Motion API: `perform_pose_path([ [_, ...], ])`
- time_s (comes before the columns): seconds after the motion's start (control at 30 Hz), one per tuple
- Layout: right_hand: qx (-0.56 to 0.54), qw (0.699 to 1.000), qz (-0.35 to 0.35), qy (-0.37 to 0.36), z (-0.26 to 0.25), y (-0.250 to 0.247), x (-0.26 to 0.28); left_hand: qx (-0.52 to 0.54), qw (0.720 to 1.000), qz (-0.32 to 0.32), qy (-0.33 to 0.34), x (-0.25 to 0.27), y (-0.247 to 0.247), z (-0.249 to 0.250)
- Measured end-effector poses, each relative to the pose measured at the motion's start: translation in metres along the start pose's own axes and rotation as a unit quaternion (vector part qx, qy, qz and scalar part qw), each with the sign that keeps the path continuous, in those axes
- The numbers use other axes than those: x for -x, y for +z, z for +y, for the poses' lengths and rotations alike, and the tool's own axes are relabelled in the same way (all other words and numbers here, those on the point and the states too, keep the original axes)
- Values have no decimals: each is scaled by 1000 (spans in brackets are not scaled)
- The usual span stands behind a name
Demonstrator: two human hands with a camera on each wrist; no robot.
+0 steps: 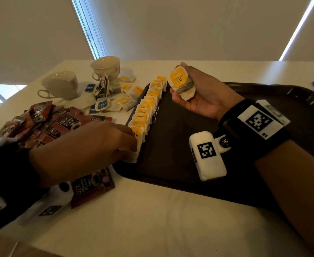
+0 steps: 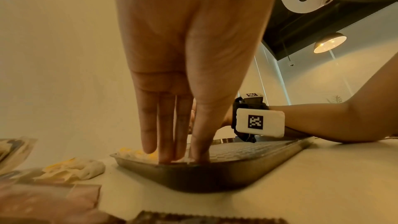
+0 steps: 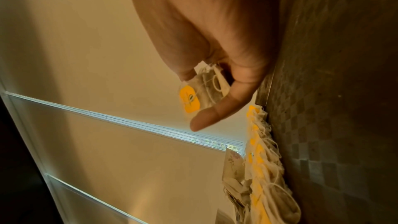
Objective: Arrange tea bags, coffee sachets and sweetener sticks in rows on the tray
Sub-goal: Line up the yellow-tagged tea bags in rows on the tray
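**Tea bags lined along the tray's left edge**

The left hand (image 1: 89, 145) reaches over the near left corner of the dark tray (image 1: 189, 145). Its fingers (image 2: 165, 125) are straight and close together, tips pressing down on the nearest tea bag in the row of tea bags (image 1: 147, 108), with nothing gripped. That row, yellow tags up, runs along the tray's left edge from near corner to far end.

The right hand (image 1: 198, 95) is raised above the far part of the tray, palm turned up. Its fingers (image 3: 217, 113) curl around a small bundle of tea bags (image 1: 182, 82), thumb across the front, one yellow tag facing out.

On the white table (image 1: 152, 219) left of the tray lie loose tea bags (image 1: 128, 97), a heap of brown coffee sachets (image 1: 41, 123), and two cups (image 1: 60, 86). One more sachet (image 1: 93, 186) lies under the left wrist.
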State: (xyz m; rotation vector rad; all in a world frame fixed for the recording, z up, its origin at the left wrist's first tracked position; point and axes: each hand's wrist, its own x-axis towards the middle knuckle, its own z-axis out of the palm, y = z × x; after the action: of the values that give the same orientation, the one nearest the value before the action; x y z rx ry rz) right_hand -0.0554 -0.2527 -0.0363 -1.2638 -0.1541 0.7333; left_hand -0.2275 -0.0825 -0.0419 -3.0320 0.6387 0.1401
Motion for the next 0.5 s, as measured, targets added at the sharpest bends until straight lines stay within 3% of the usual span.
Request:
perform_pose_path([
  [0.13, 4, 1000, -5, 1, 2, 0, 0, 21, 1000, 11, 0, -5, 2, -1],
  [0.2, 7, 1000, -10, 3, 2, 1, 0, 35, 999, 1, -31, -10, -2, 0],
  [0.33, 8, 1000, -11, 3, 2, 1, 0, 12, 994, -74, -80, -10, -5, -6],
  [0.5, 8, 1000, -4, 1, 2, 0, 0, -11, 996, -51, -74, -10, -5, -3],
])
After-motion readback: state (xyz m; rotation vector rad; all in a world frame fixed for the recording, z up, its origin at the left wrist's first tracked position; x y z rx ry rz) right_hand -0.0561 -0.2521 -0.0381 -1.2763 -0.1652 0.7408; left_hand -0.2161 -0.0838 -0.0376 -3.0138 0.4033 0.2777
